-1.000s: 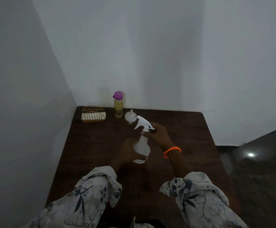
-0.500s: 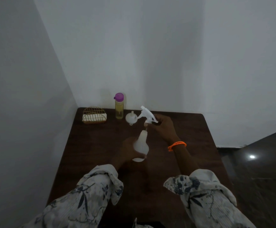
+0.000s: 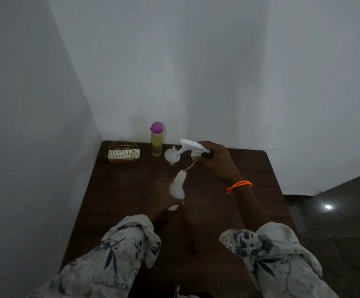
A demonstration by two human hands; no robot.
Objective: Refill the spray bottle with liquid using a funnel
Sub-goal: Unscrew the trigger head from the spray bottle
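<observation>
My left hand grips the white spray bottle body, which stands tilted on the dark table. My right hand holds the white trigger sprayer head, lifted off and up to the right of the bottle neck; its thin dip tube still reaches down into the bottle mouth. A small white funnel lies on the table behind the bottle. A clear bottle of yellow liquid with a purple cap stands at the back by the wall.
A gold wire holder with white napkins sits at the back left corner of the brown table. White walls close in at the left and back. A dark floor lies to the right.
My right hand has lifted the sprayer head off the bottle neck and moved it up and right, drawing the dip tube out. My left hand kept holding the bottle body.
</observation>
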